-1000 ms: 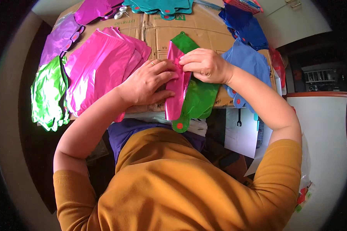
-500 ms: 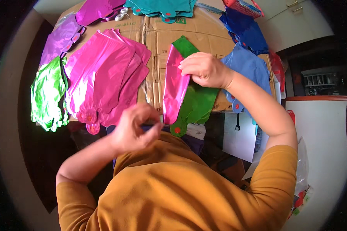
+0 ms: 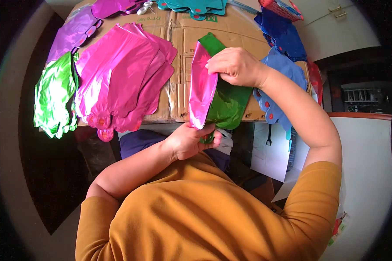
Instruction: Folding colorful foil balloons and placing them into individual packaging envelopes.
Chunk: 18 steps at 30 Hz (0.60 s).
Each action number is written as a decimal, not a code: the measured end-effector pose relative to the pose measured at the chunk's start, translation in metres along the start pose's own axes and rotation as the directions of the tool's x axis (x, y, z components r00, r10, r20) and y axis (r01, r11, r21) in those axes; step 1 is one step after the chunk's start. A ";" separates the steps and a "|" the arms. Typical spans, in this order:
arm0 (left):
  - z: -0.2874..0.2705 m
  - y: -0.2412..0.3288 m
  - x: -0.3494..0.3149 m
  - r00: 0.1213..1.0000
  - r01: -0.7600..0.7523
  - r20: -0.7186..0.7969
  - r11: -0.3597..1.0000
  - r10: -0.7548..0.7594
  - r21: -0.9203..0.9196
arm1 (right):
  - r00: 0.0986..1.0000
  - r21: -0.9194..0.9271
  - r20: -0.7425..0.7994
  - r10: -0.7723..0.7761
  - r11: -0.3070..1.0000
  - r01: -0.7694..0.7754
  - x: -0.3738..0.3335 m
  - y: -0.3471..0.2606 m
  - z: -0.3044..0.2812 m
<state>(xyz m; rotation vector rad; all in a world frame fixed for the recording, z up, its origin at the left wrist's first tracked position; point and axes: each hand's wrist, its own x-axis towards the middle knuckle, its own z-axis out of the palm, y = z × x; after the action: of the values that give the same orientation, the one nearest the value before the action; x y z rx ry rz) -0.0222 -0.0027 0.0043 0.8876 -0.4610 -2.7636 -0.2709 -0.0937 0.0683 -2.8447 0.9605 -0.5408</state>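
Observation:
A narrow folded pink foil piece [image 3: 200,93] lies over a flat, shiny green foil piece [image 3: 231,102] at the table's near edge. My right hand [image 3: 237,67] pinches the pink one's right edge near its upper part. At the lower end, my left hand [image 3: 191,141] is closed round the green piece's rounded tab, with its thumb close to the pink tip. Part of the tab shows between the fingers. To the left lies a fanned stack of pink foil pieces [image 3: 117,71] with scalloped ends and red dots, touched by neither hand.
Brown cardboard [image 3: 178,100] covers the table. Around its rim lie bright green [image 3: 54,95], lilac [image 3: 69,39], teal [image 3: 194,6], dark blue [image 3: 285,39] and light blue [image 3: 281,69] foil stacks. Small white items [image 3: 144,8] sit at the back. A wrench-like black tool [image 3: 269,137] hangs below the right edge.
My left hand has moved right and up to the lower end of the green and pink pieces, and closed there. My right hand keeps its pinch on the pink piece.

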 end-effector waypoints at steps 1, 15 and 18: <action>-0.004 0.001 -0.001 1.000 0.018 0.020 1.000 -0.018 0.001 | 1.000 -0.009 0.009 -0.019 1.000 0.019 -0.002 0.001 -0.001; -0.018 0.004 -0.008 0.983 0.053 0.178 0.998 -0.049 -0.015 | 0.995 -0.110 -0.010 -0.100 0.989 0.098 -0.015 0.002 -0.002; -0.018 0.002 -0.007 0.983 0.036 0.178 0.999 -0.032 -0.022 | 0.996 -0.105 -0.010 -0.091 0.990 0.089 -0.014 0.001 -0.002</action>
<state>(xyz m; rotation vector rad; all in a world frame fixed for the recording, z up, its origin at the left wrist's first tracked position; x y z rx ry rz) -0.0063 -0.0066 -0.0054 0.6512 -0.4430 -2.8869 -0.2829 -0.0860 0.0657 -2.9932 0.8911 -0.5357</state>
